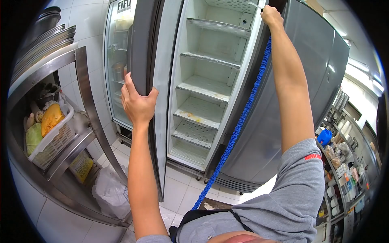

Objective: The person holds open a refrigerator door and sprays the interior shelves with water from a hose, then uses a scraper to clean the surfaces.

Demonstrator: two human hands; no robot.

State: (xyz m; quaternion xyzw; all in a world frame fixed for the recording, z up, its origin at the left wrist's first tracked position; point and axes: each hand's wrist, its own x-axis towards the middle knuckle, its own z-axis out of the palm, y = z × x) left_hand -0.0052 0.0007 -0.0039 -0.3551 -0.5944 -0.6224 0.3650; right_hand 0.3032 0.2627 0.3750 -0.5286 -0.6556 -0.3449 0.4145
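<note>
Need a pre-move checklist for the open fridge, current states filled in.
1. Door open: ok, swung out, interior exposed.
2. Left hand on door: ok, gripping its edge.
3. Right hand contents identified: cannot tell; the object is mostly hidden by curled fingers.
4. Blue hose clear of door: ok, hangs right of the opening, apart from the door.
5. Hose's upper end attached: cannot tell, hidden by the right forearm and hand.
6. Stained shelf clean: not ok, yellow-orange marks.

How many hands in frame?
2: left hand on the swung-open door, right hand raised by the upper right of the open fridge; no others show.
</note>
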